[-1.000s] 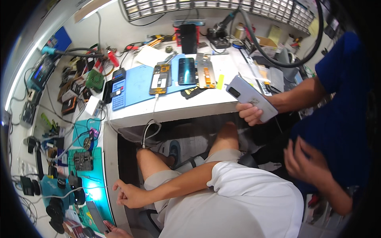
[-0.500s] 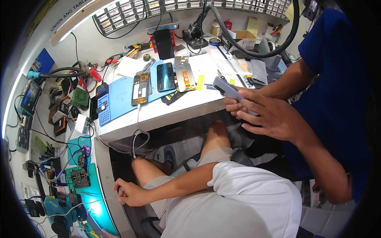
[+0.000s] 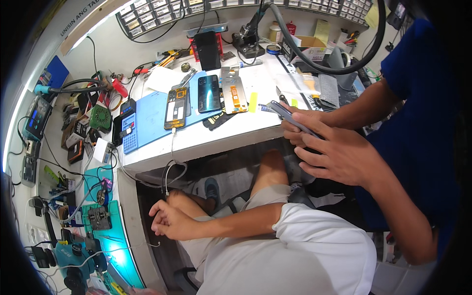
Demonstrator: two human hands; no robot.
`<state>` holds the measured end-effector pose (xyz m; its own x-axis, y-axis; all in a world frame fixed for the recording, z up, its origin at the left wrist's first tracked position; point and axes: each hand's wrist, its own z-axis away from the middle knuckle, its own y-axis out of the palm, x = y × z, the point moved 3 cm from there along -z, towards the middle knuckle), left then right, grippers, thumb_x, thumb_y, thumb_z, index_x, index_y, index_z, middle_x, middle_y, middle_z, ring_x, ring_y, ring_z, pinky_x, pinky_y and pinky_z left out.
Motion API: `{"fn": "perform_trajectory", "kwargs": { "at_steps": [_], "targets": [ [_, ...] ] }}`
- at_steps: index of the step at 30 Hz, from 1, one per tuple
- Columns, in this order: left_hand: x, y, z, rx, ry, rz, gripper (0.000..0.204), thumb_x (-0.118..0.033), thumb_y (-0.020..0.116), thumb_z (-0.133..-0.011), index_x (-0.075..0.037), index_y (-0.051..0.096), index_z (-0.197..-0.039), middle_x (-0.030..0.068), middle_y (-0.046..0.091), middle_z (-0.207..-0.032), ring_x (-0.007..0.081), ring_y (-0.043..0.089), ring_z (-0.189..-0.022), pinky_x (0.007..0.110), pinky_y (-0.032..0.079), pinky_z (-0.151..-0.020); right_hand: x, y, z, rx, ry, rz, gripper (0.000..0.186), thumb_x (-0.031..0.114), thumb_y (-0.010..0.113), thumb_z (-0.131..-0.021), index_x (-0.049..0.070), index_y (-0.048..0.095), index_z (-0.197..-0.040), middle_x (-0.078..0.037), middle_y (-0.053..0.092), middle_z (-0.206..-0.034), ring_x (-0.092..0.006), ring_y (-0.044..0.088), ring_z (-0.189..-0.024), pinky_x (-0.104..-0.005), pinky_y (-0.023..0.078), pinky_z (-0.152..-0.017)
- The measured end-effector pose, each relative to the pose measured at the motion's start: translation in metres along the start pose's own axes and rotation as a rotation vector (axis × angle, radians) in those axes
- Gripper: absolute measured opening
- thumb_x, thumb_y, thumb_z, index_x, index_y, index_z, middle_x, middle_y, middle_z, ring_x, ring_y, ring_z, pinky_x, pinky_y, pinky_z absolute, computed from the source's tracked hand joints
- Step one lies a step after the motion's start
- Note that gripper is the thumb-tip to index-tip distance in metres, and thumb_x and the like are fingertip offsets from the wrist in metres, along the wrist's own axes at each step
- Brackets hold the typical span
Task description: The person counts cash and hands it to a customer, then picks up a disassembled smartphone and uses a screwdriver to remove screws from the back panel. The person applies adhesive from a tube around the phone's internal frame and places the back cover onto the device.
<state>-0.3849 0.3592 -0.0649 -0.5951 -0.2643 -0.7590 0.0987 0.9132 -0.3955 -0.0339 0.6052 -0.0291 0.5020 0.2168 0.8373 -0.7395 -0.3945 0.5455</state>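
Right hand (image 3: 173, 222) has shifted, empty, loosely curled; left hand (image 3: 143, 291), grip unclear; drawers (image 3: 146, 17) labelled.

White-topped rectangular table (image 3: 211, 132), powder-blue flat mat (image 3: 151, 112), glossy teal-blue phone (image 3: 209, 93) flashing a pale streak, bright yellow paper strip (image 3: 253, 102), over to turquoise mat (image 3: 109, 236) glaring blue-white, grey flat slab (image 3: 118, 275), plain white cloth shirt (image 3: 319, 241), deep-blue one (image 3: 418, 123) too
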Motion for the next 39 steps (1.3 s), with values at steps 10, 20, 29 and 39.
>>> {"fn": "perform_trajectory", "kwargs": {
  "at_steps": [10,20,29,39],
  "targets": [
    [-0.254,0.161,0.120,0.521,-0.206,0.668,0.045,-0.007,0.065,-0.106,0.003,0.047,-0.146,0.0198,0.059,-0.137,0.0259,0.060,-0.128,0.039,0.049,-0.111,0.088,-0.091,0.006,-0.304,-0.259,-0.032,0.029,-0.002,0.069,-0.102,0.000,0.052,-0.126,-0.012,0.071,-0.102,-0.0168,0.073,-0.094,-0.0311,0.061,-0.085],
    [-0.434,0.401,0.103,0.894,0.712,0.182,0.051,-0.027,0.072,-0.101,0.011,0.060,-0.131,0.0286,0.060,-0.123,0.0443,0.062,-0.110,0.050,0.053,-0.096,0.138,-0.177,-0.026,-0.568,-0.397,0.140,0.019,-0.002,0.068,-0.104,-0.005,0.059,-0.120,-0.013,0.073,-0.105,-0.0175,0.074,-0.093,-0.0292,0.063,-0.085],
    [-0.464,0.476,0.118,1.036,0.715,-0.215,0.068,-0.048,0.082,-0.090,0.016,0.067,-0.107,0.0328,0.065,-0.108,0.0450,0.060,-0.107,0.050,0.051,-0.097,0.211,-0.219,-0.089,-0.736,-0.309,0.456,0.020,0.004,0.071,-0.102,-0.004,0.064,-0.118,-0.010,0.072,-0.093,-0.0153,0.074,-0.079,-0.0274,0.059,-0.072],
    [-0.462,0.484,0.128,1.099,0.300,-0.031,0.067,-0.021,0.081,-0.078,0.015,0.053,-0.128,0.0402,0.058,-0.125,0.0534,0.064,-0.115,0.056,0.057,-0.098,0.250,-0.340,-0.274,-0.544,-0.110,1.713,0.045,0.037,0.069,-0.097,0.004,0.076,-0.127,-0.028,0.077,-0.111,-0.0445,0.075,-0.104,-0.0518,0.059,-0.091]
  ]
}}
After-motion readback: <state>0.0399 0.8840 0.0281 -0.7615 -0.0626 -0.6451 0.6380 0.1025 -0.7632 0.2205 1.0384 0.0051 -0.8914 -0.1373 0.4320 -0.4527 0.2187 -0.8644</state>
